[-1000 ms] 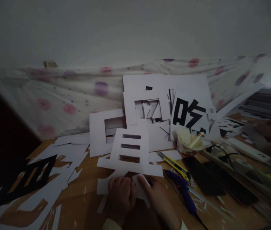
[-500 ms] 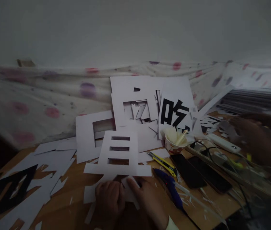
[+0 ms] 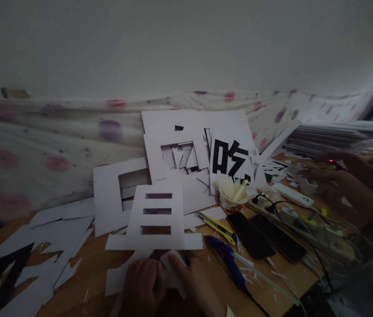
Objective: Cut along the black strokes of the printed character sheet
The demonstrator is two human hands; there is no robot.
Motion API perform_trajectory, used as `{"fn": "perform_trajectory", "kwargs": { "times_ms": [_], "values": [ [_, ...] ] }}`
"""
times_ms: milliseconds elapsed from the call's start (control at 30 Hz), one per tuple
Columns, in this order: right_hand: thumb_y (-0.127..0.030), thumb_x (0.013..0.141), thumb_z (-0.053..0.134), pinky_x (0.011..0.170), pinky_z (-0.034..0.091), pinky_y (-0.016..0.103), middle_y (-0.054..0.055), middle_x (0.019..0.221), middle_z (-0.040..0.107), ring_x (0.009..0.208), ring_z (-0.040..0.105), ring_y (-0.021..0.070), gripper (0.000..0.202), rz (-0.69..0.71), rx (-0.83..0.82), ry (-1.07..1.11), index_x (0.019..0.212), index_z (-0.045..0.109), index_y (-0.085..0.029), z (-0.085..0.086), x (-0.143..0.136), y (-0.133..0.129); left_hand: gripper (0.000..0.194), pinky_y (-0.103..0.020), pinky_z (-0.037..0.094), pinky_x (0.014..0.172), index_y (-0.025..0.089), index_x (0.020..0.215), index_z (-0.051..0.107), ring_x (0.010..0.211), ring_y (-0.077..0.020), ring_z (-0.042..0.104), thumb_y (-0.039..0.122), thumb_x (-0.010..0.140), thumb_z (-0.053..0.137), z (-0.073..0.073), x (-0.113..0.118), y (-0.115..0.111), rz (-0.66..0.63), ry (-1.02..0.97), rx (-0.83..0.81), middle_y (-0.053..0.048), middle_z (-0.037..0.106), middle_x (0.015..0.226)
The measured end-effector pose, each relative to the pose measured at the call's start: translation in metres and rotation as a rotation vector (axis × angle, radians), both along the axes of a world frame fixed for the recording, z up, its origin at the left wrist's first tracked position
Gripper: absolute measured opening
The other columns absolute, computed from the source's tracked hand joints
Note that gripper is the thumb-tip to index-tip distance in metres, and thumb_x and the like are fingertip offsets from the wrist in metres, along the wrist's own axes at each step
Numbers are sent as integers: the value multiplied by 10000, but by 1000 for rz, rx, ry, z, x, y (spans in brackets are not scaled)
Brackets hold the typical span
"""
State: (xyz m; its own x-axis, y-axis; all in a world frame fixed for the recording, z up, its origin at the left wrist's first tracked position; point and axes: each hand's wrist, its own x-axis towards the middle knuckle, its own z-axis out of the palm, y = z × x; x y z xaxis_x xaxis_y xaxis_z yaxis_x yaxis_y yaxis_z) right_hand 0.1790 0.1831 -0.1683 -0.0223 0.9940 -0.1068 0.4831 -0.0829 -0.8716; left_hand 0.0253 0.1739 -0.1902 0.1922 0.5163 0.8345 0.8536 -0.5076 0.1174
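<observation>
Two bare hands sat close together at the bottom centre of the frame. The left hand (image 3: 145, 279) was curled with its knuckles up, fingers bent and drawn together; whether they pinched the paper beneath could not be told. The right hand (image 3: 196, 279) slanted in from the lower right, its fingers clamped on a small white piece (image 3: 172, 274) that lay between the two hands. Just above them, at the centre, a large white cut-out (image 3: 157, 220) with three horizontal slots leaned back, its wide base nearest the fingers.

The wooden bench (image 3: 85, 268) was strewn with paper scraps. Right of centre were a yellow cutter (image 3: 217, 228), a blue glue gun (image 3: 230, 262), two dark phones (image 3: 254, 237) and a paper bowl (image 3: 231, 203). Another person's hands (image 3: 345, 182) worked at the right edge. Behind, a spotted cloth (image 3: 74, 141) hung below a plain grey wall (image 3: 173, 48).
</observation>
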Motion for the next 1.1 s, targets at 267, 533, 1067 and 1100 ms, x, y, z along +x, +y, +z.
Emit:
{"fn": "perform_trajectory", "kwargs": {
  "times_ms": [267,533,1067,1100],
  "values": [
    [-555,796,552,819,470,273,126,1093,702,1030,646,253,515,-44,34,55,1109,670,-163,-6,-3,0,232,-323,358,641,197,680,499,608,-154,496,106,891,470,-2,-3,3,-19,50,43,7,569,606],
    [-508,836,525,857,460,253,124,1112,694,1050,637,229,467,-17,99,114,1111,671,-160,-3,-2,-3,222,-322,360,636,196,688,503,618,-158,499,104,889,488,-5,-4,5,-26,87,65,4,562,609],
    [-434,854,527,977,421,333,135,1166,665,1116,591,261,420,-46,181,45,1156,654,-171,-2,-4,-14,297,-313,356,598,209,615,425,566,-148,449,119,892,482,-2,-2,2,51,155,148,21,465,541],
    [-437,858,519,976,424,330,132,1182,658,1126,586,260,419,-41,181,44,1156,653,-175,-2,-4,-14,263,-317,377,615,205,644,450,583,-153,472,118,890,484,-2,-1,1,43,174,163,11,499,564]
  ]
}}
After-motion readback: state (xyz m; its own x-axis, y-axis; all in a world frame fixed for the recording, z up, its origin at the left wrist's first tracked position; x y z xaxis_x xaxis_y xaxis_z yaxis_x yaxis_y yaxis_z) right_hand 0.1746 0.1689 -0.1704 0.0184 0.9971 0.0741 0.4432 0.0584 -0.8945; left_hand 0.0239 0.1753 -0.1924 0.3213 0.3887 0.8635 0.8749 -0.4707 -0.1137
